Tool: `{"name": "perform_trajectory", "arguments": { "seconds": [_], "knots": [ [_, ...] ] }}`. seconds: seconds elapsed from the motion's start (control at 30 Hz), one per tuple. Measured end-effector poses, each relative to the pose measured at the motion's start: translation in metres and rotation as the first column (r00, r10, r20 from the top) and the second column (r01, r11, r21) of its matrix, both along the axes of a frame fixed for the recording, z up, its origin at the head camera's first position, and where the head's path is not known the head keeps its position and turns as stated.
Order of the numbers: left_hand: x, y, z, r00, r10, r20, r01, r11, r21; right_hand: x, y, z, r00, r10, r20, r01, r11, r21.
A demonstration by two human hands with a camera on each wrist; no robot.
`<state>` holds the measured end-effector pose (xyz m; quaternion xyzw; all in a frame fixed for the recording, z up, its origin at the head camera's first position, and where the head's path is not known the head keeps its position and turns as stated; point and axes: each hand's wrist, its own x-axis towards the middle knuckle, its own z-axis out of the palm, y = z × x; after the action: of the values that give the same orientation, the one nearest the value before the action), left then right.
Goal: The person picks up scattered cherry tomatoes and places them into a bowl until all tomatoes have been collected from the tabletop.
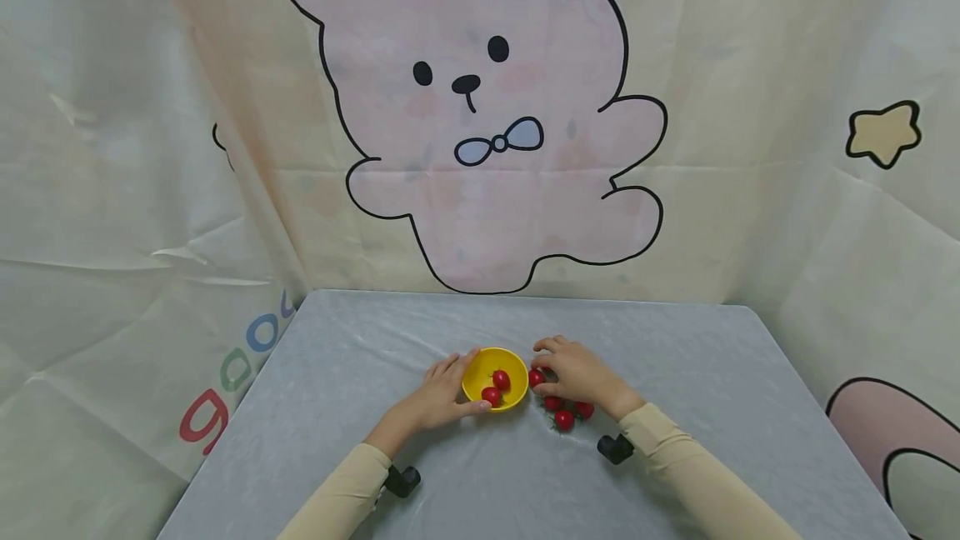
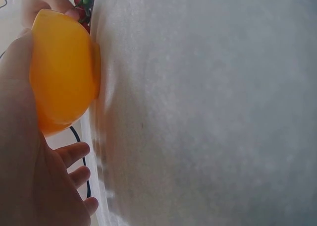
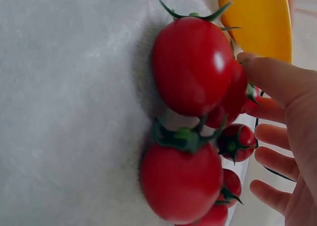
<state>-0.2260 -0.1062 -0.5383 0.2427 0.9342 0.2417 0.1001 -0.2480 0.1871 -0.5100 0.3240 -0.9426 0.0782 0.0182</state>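
My left hand [image 1: 437, 397] holds the yellow bowl [image 1: 482, 367] from its left side, thumb at the near edge and index finger at the far rim. Two red cherry tomatoes [image 1: 501, 380] lie inside the bowl. Just right of the bowl, my right hand [image 1: 583, 373] has its thumb and index finger around a cherry tomato [image 1: 536, 377]; in the right wrist view this tomato [image 3: 251, 93] shows between them, its other fingers spread. Several more cherry tomatoes [image 1: 564, 420] with green stems lie on the table under and in front of that hand.
A grey-blue cloth covers the table [image 1: 420, 319]. Behind it hangs a cream curtain [image 1: 720, 215] with a printed bear, and similar curtains stand at both sides. A black wrist camera mount [image 1: 615, 448] is strapped at each sleeve.
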Motion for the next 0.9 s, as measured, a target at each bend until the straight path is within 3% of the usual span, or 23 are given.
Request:
{"name": "perform_trajectory", "arguments": {
  "seconds": [0.5,0.9],
  "knots": [
    [0.0004,-0.0003,0.0004,1.0,0.004,0.01,-0.004,1.0,0.002,-0.0002,-0.0058,-0.0031,0.998,-0.046,0.051,0.048,0.999,-0.022],
    [-0.0011,0.0001,-0.0024,1.0,0.012,0.014,-0.012,1.0,-0.005,-0.0016,-0.0071,-0.0087,0.996,-0.078,0.039,0.079,0.997,-0.02]
  ]
}}
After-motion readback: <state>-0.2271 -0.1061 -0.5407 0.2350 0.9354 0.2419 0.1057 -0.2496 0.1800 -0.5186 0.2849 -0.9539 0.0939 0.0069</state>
